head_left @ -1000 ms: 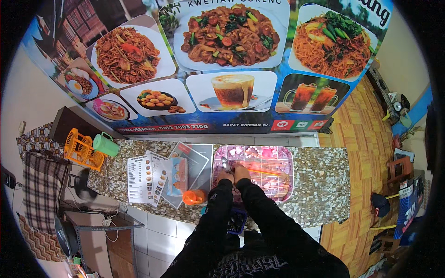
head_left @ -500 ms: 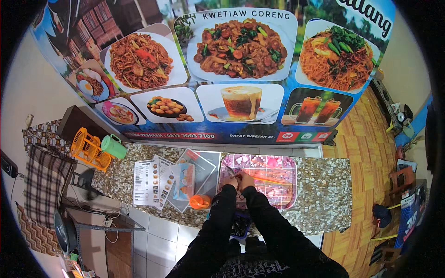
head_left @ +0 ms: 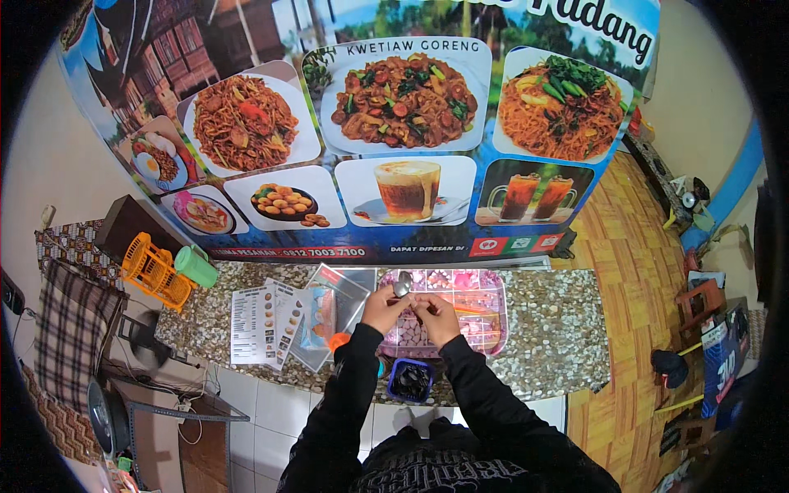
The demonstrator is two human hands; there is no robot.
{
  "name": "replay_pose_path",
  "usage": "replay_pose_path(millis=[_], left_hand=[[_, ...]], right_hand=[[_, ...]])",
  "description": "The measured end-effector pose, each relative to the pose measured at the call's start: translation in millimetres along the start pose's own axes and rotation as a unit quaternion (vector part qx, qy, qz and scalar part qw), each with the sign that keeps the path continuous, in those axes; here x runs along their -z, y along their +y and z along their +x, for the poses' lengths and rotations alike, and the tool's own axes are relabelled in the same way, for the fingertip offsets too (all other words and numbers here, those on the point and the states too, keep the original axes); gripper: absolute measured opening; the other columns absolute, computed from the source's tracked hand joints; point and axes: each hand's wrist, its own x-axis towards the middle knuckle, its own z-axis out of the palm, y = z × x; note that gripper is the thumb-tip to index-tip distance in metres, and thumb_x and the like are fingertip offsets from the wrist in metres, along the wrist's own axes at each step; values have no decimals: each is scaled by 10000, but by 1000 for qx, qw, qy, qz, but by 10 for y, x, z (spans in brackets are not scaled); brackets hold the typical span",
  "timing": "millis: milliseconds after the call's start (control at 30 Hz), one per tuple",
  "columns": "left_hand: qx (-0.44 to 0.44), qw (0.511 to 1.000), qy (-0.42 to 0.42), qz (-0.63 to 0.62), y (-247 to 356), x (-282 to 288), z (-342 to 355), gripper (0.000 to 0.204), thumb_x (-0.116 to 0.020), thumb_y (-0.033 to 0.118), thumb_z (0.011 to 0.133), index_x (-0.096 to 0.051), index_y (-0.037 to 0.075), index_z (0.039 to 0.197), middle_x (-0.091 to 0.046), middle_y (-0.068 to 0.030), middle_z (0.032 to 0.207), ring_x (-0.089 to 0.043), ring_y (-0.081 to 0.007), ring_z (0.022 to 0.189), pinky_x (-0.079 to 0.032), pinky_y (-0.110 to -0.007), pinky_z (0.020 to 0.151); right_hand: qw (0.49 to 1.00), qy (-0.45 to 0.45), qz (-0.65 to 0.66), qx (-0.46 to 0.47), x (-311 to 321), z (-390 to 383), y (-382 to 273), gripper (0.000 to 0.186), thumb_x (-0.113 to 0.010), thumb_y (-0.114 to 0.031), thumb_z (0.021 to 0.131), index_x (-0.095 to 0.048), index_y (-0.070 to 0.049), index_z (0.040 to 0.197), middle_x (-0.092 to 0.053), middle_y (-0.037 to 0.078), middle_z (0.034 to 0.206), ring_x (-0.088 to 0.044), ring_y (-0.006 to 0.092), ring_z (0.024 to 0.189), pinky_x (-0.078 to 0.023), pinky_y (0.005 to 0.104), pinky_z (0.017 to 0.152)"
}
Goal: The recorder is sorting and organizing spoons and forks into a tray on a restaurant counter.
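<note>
A metal spoon (head_left: 403, 285) stands bowl-up above the pink patterned tray (head_left: 502, 329). My left hand (head_left: 381, 311) is closed round its handle just under the bowl. My right hand (head_left: 436, 319) pinches close beside it, with its fingertips at the lower part of the handle; the fingers hide most of that part. On the right side of the tray, under and beyond my right hand, lie thin orange sticks (head_left: 477, 311). In front of the tray is a blue-rimmed container (head_left: 411, 380) with dark contents that I cannot make out.
Printed menu sheets (head_left: 251, 324), a grey folder (head_left: 352, 292) and a soft packet (head_left: 320, 311) lie left on the speckled counter (head_left: 559, 329). An orange cup (head_left: 337, 340) shows beside my left sleeve. An orange basket (head_left: 156, 271) and green pitcher (head_left: 196, 265) stand far left. A food banner (head_left: 370, 232) rises behind.
Both hands have lifted off the tray's surface and come up, with the spoon now showing bowl-up between them. The view has shifted, and the blue-rimmed container shows more fully.
</note>
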Motion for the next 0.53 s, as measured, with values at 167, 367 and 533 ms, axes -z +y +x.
replay_pose_path(millis=[167, 367, 533], left_hand=[[-47, 995, 40, -74, 330, -45, -678, 207, -710, 81, 946, -697, -44, 1110, -718, -21, 1007, -644, -68, 894, -523, -248, 785], [-73, 991, 85, 79, 600, 28, -1324, 197, -798, 139, 869, -738, -32, 946, -723, -83, 803, -653, -80, 750, -527, -255, 704], [-103, 985, 117, 79, 294, -13, -1548, 257, -845, 168, 826, -756, -24, 970, -759, -97, 851, -717, -139, 756, -553, -277, 697]], right_hand=[[999, -40, 33, 10, -137, -594, -487, 150, -658, -101, 986, -685, 8, 1087, -673, -9, 913, -593, 44, 839, -471, 214, 756], [976, -79, -175, 105, -176, -1062, -649, 220, -706, -174, 958, -717, 5, 1083, -735, 128, 1024, -704, 198, 974, -522, 316, 861], [978, -58, -187, 75, -136, -1311, -553, 233, -724, -175, 933, -722, -27, 1113, -729, 156, 1068, -712, 282, 1020, -537, 375, 927]])
